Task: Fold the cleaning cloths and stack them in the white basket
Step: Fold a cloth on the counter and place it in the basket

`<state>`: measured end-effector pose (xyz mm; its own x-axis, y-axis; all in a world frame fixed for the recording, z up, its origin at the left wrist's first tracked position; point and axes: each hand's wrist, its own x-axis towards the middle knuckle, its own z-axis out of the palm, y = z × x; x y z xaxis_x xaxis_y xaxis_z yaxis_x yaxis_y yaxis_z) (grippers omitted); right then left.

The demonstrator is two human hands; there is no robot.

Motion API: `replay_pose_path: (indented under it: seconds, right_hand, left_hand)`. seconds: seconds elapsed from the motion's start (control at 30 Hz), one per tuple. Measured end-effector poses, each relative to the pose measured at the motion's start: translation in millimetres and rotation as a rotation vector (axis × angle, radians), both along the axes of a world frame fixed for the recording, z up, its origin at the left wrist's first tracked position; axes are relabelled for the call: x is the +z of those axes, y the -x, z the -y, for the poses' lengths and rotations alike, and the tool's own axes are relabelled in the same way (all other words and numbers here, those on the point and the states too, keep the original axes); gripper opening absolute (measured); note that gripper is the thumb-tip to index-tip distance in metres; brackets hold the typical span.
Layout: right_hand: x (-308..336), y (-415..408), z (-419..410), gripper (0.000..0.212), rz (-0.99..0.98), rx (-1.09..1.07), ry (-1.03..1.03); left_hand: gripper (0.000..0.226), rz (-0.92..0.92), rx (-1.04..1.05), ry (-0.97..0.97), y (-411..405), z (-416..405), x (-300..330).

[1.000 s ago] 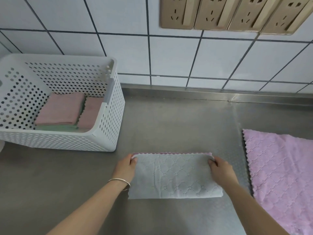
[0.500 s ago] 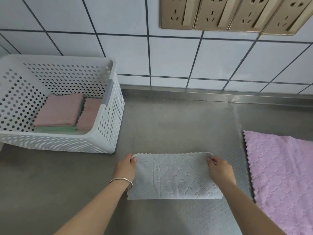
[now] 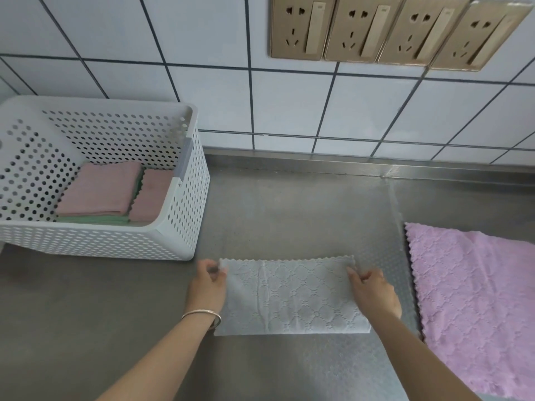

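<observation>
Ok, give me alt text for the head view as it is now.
Both hands, left and right, pinch the far corners of a half-folded white cloth on a steel counter. A white perforated basket at left holds folded pink and green cloths; a pink cloth lies flat at right.

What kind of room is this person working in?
Probably a kitchen or utility area: a stainless steel counter, a white tiled wall with a row of gold power sockets, and cleaning cloths.

The grey cloth [image 3: 292, 296] lies folded flat on the counter. The pink cloth [image 3: 474, 308] lies spread to its right. The white perforated basket [image 3: 121, 244] holds folded pink and green cloths [image 3: 101, 195].
</observation>
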<state>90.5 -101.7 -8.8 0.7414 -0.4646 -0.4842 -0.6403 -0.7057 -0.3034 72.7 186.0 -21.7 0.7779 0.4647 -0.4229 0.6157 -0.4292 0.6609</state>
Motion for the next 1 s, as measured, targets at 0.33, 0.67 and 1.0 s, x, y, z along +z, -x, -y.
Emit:
replay_pose_path:
  seconds: [0.33,0.67,1.0]
  right_hand:
    - [7,41,10,0.039,-0.055,-0.116,-0.146]
    - [14,35,5,0.038,-0.056,-0.069,-0.135]
    - [17,11,1,0.016,-0.144,-0.117,-0.252]
  left_hand:
    - [0.045,0.043,-0.308,-0.082,34,2,-8]
    - [0.069,0.080,-1.120,-0.691,33,76,-4]
    - [0.081,-0.048,-1.334,-0.680,15,85,-9]
